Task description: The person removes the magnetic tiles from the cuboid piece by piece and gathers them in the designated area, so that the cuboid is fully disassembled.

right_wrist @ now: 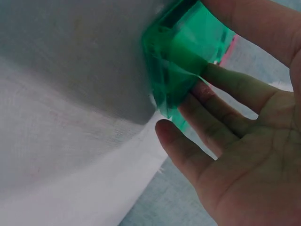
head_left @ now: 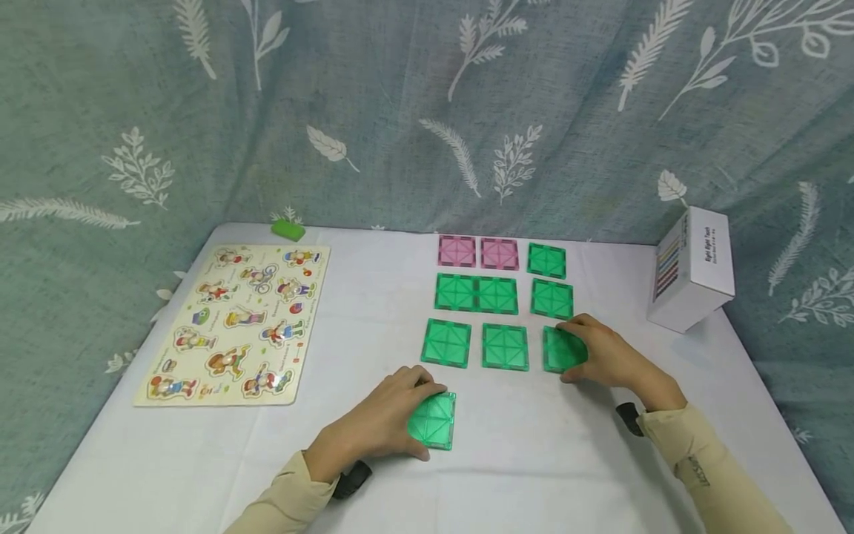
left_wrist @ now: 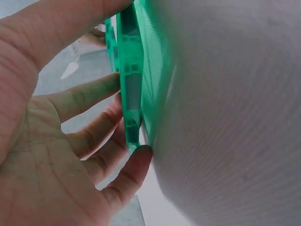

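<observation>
My left hand (head_left: pixel 383 415) holds a clear green magnetic tile (head_left: pixel 432 421) between thumb and fingers, low over the front of the white table. In the left wrist view the tile's thick edge (left_wrist: pixel 131 89) shows, with its green glow on the cloth beside it. To the right, my right hand (head_left: pixel 603 352) grips another green magnetic tile (head_left: pixel 560 350) by its edges, at the right end of the nearest row. That tile (right_wrist: pixel 164 61) looks tilted in the right wrist view, its corner close to the cloth. Two green tiles (head_left: pixel 505 347) lie flat to its left.
Behind lie more green tiles (head_left: pixel 551 299) and two pink tiles (head_left: pixel 457 251) in rows. A wooden picture puzzle board (head_left: pixel 256 326) rests at left, with a green block (head_left: pixel 288 229) behind it. The white box (head_left: pixel 694 267) stands at the back right, against the leaf-patterned curtain (head_left: pixel 400 89).
</observation>
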`<control>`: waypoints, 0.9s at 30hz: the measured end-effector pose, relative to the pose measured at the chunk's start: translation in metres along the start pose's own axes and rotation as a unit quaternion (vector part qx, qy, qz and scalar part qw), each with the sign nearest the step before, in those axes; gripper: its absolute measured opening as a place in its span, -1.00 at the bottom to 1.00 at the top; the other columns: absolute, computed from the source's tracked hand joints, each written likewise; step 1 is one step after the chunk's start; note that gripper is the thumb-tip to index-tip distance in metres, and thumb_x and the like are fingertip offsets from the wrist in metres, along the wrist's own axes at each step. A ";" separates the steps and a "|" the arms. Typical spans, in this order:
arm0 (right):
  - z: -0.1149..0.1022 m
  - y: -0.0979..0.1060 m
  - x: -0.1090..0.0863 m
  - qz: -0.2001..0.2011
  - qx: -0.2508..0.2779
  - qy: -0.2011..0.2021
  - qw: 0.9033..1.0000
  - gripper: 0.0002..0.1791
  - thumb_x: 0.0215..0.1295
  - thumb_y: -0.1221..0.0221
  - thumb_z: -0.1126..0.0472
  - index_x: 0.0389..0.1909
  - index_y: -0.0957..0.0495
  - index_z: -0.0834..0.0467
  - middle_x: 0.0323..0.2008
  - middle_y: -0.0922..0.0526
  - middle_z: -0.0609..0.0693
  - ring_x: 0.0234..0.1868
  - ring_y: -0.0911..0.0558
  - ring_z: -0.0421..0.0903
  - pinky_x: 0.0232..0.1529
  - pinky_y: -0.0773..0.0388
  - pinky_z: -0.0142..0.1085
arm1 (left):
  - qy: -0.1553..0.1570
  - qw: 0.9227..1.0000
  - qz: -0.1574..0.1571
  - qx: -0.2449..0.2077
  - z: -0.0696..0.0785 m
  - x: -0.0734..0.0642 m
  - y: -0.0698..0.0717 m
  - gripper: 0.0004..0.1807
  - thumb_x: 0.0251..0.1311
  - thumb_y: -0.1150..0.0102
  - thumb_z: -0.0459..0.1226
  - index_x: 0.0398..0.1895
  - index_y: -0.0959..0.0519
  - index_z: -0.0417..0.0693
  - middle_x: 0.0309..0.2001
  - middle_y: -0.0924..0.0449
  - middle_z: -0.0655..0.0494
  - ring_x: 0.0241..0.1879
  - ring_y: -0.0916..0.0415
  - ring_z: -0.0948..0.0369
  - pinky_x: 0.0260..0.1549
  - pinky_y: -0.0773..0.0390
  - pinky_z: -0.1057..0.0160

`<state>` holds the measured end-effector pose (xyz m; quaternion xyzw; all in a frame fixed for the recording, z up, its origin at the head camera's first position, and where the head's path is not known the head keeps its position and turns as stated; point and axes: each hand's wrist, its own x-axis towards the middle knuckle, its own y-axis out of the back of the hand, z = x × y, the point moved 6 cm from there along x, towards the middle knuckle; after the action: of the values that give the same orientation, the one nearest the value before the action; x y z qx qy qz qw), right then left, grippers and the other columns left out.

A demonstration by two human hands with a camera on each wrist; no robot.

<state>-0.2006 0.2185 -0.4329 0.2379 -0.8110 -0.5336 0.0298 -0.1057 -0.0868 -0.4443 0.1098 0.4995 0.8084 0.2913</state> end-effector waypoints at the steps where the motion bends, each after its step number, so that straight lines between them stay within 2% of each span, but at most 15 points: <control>1: 0.000 0.000 0.000 -0.002 0.001 -0.001 1.000 -0.06 -0.06 -0.57 0.14 0.35 -0.39 0.36 0.30 -0.40 0.34 0.29 -0.46 0.33 0.24 -0.48 0.24 | -0.002 1.000 0.000 0.003 0.001 0.001 0.001 -0.01 -0.32 -0.70 0.03 0.31 -0.51 0.00 0.09 -0.45 0.16 0.05 -0.35 0.22 0.10 -0.48 0.15; 7: 0.000 0.003 0.002 -0.001 0.004 0.003 1.000 -0.08 -0.04 -0.56 0.16 0.34 -0.39 0.37 0.27 -0.40 0.34 0.26 -0.47 0.31 0.23 -0.49 0.23 | -0.018 1.000 0.003 0.017 0.002 0.002 0.003 0.01 -0.28 -0.67 0.05 0.35 -0.47 -0.05 0.11 -0.45 0.09 0.06 -0.37 0.17 0.09 -0.47 0.09; 13: 0.005 0.002 0.001 0.005 0.016 -0.005 1.000 -0.07 0.03 -0.52 0.10 0.39 -0.35 0.34 0.32 -0.36 0.33 0.34 -0.39 0.35 0.27 -0.44 0.27 | -0.025 0.999 0.008 0.025 0.002 0.003 0.003 0.03 -0.26 -0.65 0.06 0.38 -0.45 -0.04 0.13 -0.44 0.08 0.09 -0.38 0.16 0.09 -0.47 0.09; 20: 0.017 -0.004 -0.003 0.029 0.053 -0.022 0.998 -0.06 0.07 -0.49 0.06 0.45 -0.31 0.26 0.40 -0.30 0.29 0.43 -0.29 0.38 0.33 -0.33 0.34 | -0.014 1.000 0.006 0.026 0.000 0.004 0.002 0.05 -0.28 -0.64 0.11 0.39 -0.44 -0.01 0.14 -0.44 0.11 0.11 -0.38 0.17 0.15 -0.47 0.08; 27: 0.017 -0.008 -0.004 0.049 0.076 -0.021 0.996 -0.09 0.01 -0.53 0.06 0.38 -0.40 0.27 0.37 -0.37 0.26 0.41 -0.32 0.37 0.32 -0.36 0.32 | 0.004 1.000 -0.002 0.011 -0.004 -0.001 -0.004 0.06 -0.29 -0.64 0.10 0.40 -0.44 0.02 0.15 -0.44 0.13 0.14 -0.37 0.17 0.19 -0.47 0.02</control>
<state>-0.1997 0.2320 -0.4466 0.1884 -0.8602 -0.4735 0.0203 -0.1056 -0.0889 -0.4495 0.1088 0.5097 0.8028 0.2896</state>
